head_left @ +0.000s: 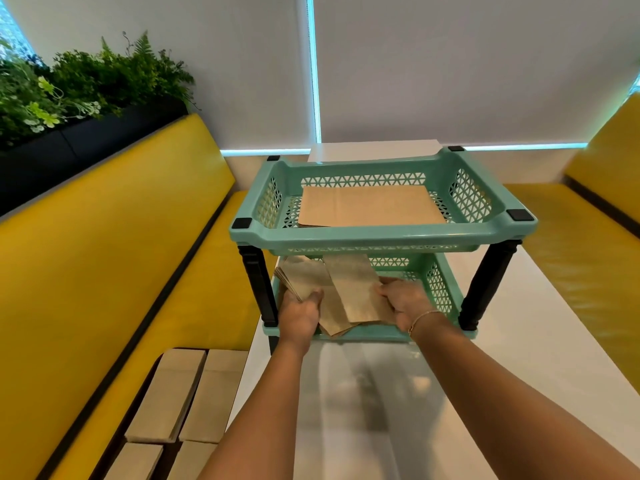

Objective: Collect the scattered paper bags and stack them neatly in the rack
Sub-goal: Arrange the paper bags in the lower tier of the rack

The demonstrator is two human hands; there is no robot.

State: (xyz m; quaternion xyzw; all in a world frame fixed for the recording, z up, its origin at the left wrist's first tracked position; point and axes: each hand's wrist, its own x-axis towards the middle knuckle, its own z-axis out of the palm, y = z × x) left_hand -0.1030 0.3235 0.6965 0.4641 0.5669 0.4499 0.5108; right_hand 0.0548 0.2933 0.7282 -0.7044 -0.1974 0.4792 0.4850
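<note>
A teal two-tier rack point(381, 233) with black legs stands on the white table. Its top tier holds a flat stack of large brown paper bags point(367, 206). In the lower tier my left hand point(301, 310) grips a thick bundle of small brown paper bags point(301, 278) at its near edge. My right hand point(405, 299) holds the right edge of another small bag point(356, 289) that lies tilted over the bundle. Both bag ends stick out a little past the tier's front rim.
The white table point(381, 393) stretches toward me. More stacks of brown paper bags point(194, 386) lie on a dark tray on the yellow bench point(121, 254) at my left. Another yellow bench point(588, 230) is at the right. Plants point(69, 84) sit behind the left bench.
</note>
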